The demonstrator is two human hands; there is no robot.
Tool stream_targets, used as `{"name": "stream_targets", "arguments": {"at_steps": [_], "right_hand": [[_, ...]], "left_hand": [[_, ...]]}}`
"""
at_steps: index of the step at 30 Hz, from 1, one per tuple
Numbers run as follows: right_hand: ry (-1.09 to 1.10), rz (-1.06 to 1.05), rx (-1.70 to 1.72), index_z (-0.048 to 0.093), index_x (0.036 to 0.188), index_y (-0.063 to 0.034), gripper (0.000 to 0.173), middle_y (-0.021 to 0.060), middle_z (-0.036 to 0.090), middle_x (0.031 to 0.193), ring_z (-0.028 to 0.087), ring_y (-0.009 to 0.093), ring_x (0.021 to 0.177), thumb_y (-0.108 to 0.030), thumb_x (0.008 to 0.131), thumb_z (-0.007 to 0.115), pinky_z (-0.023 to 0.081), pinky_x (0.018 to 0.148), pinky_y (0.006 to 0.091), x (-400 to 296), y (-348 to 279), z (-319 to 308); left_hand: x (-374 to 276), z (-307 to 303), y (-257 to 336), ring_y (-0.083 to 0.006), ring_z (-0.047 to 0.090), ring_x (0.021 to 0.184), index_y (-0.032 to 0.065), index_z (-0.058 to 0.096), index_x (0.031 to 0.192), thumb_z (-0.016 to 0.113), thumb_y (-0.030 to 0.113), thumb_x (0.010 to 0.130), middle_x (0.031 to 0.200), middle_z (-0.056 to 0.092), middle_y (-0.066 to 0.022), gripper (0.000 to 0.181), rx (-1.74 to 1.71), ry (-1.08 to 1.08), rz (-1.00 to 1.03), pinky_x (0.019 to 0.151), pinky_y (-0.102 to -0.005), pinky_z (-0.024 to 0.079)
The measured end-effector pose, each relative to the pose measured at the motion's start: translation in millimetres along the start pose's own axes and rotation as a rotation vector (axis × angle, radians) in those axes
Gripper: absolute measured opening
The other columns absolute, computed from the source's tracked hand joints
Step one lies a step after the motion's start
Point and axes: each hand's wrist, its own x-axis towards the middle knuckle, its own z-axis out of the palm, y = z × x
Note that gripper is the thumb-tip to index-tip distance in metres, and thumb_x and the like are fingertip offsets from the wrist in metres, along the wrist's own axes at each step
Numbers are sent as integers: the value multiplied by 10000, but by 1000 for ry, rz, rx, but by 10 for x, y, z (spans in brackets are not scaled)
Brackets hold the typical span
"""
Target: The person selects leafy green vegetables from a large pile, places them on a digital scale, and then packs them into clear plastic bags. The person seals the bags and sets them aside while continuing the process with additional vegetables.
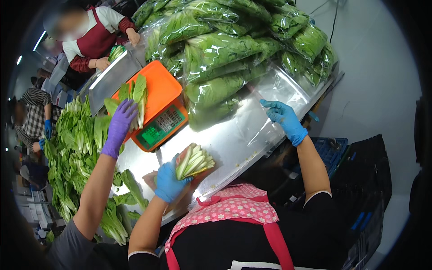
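My left hand (171,179), in a blue glove, grips a bundle of leafy greens (195,162). The bundle's pale cut stems face up and right, and a yellow tie shows near its lower edge. Over the right part of the metal table (222,145) is my right hand (283,118), also gloved in blue. Its fingers are partly bent beside clear plastic bags (270,87) lying flat; whether it pinches the film is unclear. Left of centre stands an orange digital scale (162,84) with loose green leaves (139,101) on its pan.
A co-worker's purple-gloved hand (121,125) reaches to those leaves. Bagged greens (219,50) are heaped at the back. Loose greens (77,141) cover the left side. Another person (98,37) handles greens by a metal tray (114,77). A blue crate (329,152) sits below right.
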Motion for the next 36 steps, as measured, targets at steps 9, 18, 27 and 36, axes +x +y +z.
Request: {"name": "stream_targets", "arguments": {"at_steps": [9, 18, 27, 36], "right_hand": [[-340, 178, 15, 568, 1297, -36, 402, -2, 610, 1075, 530, 57, 893, -24, 898, 608, 458, 813, 208, -172, 161, 1017], [-524, 185, -168, 547, 1346, -91, 467, -30, 567, 827, 498, 59, 760, -16, 888, 593, 455, 744, 222, -199, 42, 1081], [-500, -4, -82, 552, 1328, -56, 425, -32, 568, 902, 470, 47, 811, 18, 909, 553, 441, 820, 214, -238, -44, 1543], [-270, -25, -139, 601, 1268, -55, 336, 29, 625, 1208, 539, 81, 1027, -19, 941, 532, 429, 927, 244, -101, 140, 1432]], "left_hand": [[-121, -406, 499, -311, 573, 861, 122, 353, 1462, 806, 361, 680, 962, 577, -137, 934, -48, 98, 408, 795, -456, 438], [241, -195, 414, -304, 540, 731, 151, 360, 1458, 700, 342, 740, 810, 546, -127, 817, 267, 11, 440, 667, -425, 399], [246, 67, 490, -271, 555, 743, 187, 305, 1470, 763, 364, 684, 845, 563, -101, 927, 350, 58, 478, 645, -404, 407], [81, -109, 527, -254, 520, 761, 193, 356, 1460, 713, 451, 723, 822, 515, -99, 858, 374, 89, 545, 667, -381, 386]]}}
